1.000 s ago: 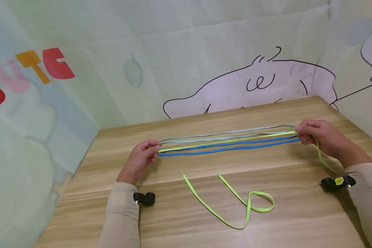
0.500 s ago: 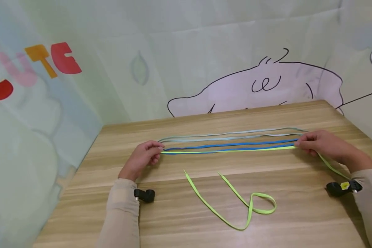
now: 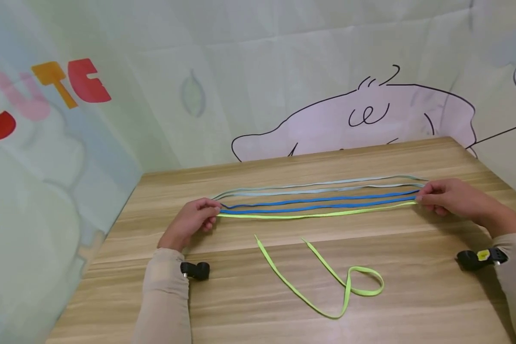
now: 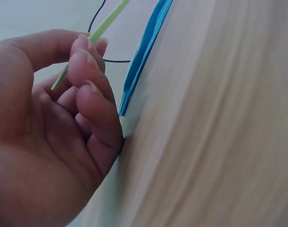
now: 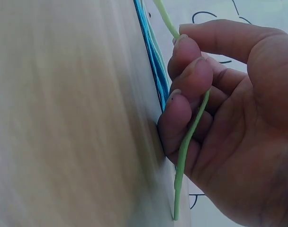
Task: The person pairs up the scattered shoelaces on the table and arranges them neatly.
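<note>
A yellow-green shoelace (image 3: 318, 214) stretches between both hands, just on the near side of two blue shoelace strands (image 3: 318, 207). My left hand (image 3: 189, 222) pinches it between thumb and fingers; its short tip pokes out below the pinch in the left wrist view. My right hand (image 3: 457, 203) pinches the other part, and a loose tail (image 5: 184, 156) hangs down past the palm in the right wrist view. Beyond the blue strands lie two pale blue-grey shoelace strands (image 3: 309, 191), roughly parallel. The right ends of the blue strands are hidden behind the right hand.
A second yellow-green shoelace (image 3: 298, 296) lies on the wooden table (image 3: 249, 315) nearer the body, with a loop at its right. A printed cloth backdrop (image 3: 266, 86) rises behind the table's far edge. Each wrist wears a small black camera (image 3: 473, 260).
The held yellow-green shoelace has come toward the body, from between the pale and blue strands, across the blue ones, to their near side. Both hands keep their pinch; the right hand shifted slightly right and nearer.
</note>
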Demonstrator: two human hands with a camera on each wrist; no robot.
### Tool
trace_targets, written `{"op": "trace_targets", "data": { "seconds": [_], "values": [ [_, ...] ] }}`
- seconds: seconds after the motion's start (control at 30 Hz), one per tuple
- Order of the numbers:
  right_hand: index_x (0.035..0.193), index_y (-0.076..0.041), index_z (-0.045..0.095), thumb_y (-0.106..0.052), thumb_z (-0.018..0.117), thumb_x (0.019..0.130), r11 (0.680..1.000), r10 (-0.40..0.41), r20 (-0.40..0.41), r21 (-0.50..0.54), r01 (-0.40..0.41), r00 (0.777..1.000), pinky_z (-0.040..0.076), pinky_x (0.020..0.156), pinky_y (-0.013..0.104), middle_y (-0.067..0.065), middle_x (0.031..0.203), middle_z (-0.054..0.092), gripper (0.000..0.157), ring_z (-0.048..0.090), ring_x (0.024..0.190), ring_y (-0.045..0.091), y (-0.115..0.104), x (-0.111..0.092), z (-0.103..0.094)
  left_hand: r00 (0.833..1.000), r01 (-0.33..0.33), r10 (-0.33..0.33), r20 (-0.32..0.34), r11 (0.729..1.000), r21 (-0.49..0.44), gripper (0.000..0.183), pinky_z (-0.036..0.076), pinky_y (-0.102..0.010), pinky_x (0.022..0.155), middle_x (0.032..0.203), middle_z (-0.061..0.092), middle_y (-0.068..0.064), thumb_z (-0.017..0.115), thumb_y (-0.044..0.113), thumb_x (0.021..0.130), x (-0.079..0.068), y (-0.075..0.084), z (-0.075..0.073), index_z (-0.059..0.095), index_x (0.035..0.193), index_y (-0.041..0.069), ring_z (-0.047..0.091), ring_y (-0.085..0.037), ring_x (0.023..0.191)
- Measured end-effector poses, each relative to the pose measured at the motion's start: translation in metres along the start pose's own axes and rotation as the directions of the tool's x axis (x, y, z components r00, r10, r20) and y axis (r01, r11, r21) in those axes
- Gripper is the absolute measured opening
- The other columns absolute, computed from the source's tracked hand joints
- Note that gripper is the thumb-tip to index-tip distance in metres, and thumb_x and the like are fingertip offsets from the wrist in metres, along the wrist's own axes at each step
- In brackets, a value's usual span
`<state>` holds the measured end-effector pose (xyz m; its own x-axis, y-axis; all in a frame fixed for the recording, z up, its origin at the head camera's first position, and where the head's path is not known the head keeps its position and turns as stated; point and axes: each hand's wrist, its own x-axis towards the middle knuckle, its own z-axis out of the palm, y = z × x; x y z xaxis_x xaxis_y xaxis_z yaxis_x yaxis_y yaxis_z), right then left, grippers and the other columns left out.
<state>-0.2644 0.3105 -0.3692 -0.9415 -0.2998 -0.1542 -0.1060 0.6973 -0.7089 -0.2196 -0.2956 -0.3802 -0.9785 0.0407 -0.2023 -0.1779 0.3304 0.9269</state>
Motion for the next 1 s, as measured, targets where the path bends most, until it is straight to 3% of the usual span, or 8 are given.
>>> {"op": "trace_targets", "data": {
  "seconds": [0.2,0.5,0.73,1.0],
  "values": [
    [0.107,0.004,0.061,-0.021,0.059,0.102,1.0,0.001,-0.005,-0.006,-0.001,1.0,0.045,0.059,0.029,0.004,0.08,0.055,0.025,0.051,0.066,0.014,-0.0005,0.0003,-0.0014,1.0,-0.002,0.002,0.013,0.999,0.034,0.028,0.047,-0.021,0.058,0.081,0.06,-0.005,0.063,0.018,0.1,-0.001,-0.0029,-0.0042,0.062,0.119,-0.004,0.051,-0.009,0.064],
    [0.109,0.004,0.062,-0.022,0.054,0.104,0.998,0.065,-0.006,-0.007,-0.065,0.998,0.045,0.061,0.029,0.005,0.081,0.059,0.028,0.053,0.068,0.014,0.0018,0.0001,-0.0051,0.998,-0.016,0.01,0.062,0.996,0.093,0.03,0.048,-0.023,0.062,0.084,0.061,-0.007,0.064,0.022,0.1,-0.0015,-0.0001,-0.003,0.063,0.118,-0.002,0.054,-0.014,0.07],
    [0.1,0.0,0.063,-0.027,0.061,0.101,0.994,0.097,-0.032,-0.056,-0.098,0.995,0.043,0.059,0.028,0.002,0.078,0.061,0.027,0.052,0.066,0.013,0.005,-0.0004,-0.0056,0.998,-0.003,-0.003,0.056,0.995,0.102,0.03,0.048,-0.023,0.062,0.084,0.06,-0.006,0.064,0.022,0.1,-0.0026,0.0007,-0.0015,0.063,0.119,-0.001,0.054,-0.015,0.071],
    [0.105,0.005,0.062,-0.022,0.061,0.1,0.99,0.093,-0.031,-0.1,-0.095,0.995,0.043,0.056,0.028,0.001,0.077,0.06,0.027,0.051,0.064,0.014,0.0048,0.0005,-0.005,0.999,0.003,-0.007,0.035,0.995,0.099,0.027,0.047,-0.023,0.06,0.08,0.058,-0.004,0.063,0.022,0.1,0.0,-0.0016,-0.0003,0.063,0.115,-0.001,0.053,-0.014,0.069]
  ]
}}
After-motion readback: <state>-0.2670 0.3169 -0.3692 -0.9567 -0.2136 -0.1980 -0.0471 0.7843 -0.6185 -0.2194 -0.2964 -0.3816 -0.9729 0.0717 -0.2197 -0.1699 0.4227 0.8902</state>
